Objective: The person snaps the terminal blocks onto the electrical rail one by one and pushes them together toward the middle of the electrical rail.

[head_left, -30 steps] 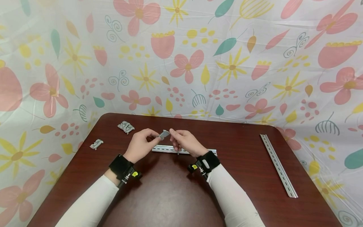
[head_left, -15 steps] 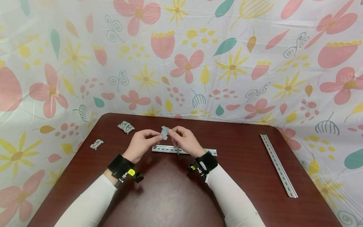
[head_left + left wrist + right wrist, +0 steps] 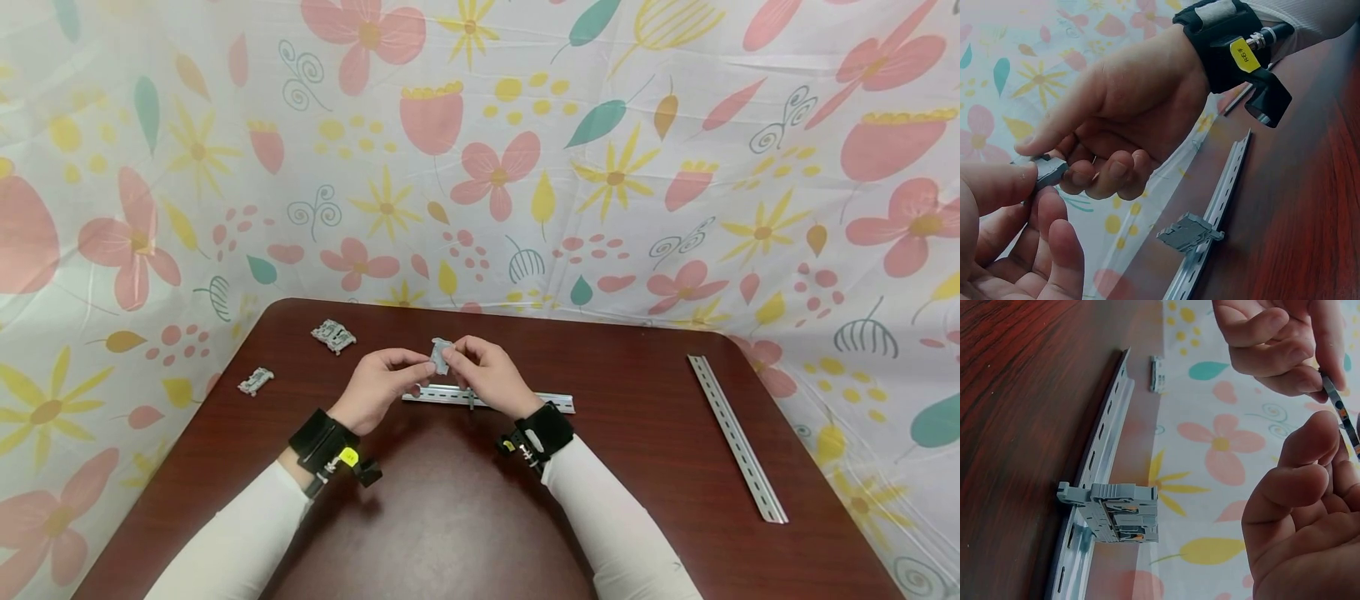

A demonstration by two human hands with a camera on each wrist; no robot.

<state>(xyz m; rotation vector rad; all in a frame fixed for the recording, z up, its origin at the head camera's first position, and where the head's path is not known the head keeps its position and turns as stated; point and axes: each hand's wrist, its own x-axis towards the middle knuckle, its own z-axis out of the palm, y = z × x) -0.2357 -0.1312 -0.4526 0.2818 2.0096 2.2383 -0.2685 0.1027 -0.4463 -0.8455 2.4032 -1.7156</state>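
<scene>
Above the middle of the table, a thin grey terminal block (image 3: 439,356) is held upright between both hands. My left hand (image 3: 381,383) pinches its left edge with thumb and fingertips. On the other edge, my right hand (image 3: 491,375) grips it between thumb and forefinger, the thumb lying over its face. Orange and dark spots show along the block's narrow side in the right wrist view. Below the hands lies a slotted metal DIN rail (image 3: 446,394). A grey terminal block on the rail (image 3: 1125,512) stands out from it, mostly hidden by my right hand in the head view.
A cluster of grey terminal blocks (image 3: 333,336) lies at the table's back left. Nearer the left edge is another small grey block (image 3: 257,381). A longer DIN rail (image 3: 738,439) lies along the right side of the brown table (image 3: 637,500). Flowered cloth (image 3: 495,167) hangs behind.
The held terminal block has turned from a slant to upright, its broad face showing. My right thumb has moved from its corner onto its face. Both hands have shifted only slightly.
</scene>
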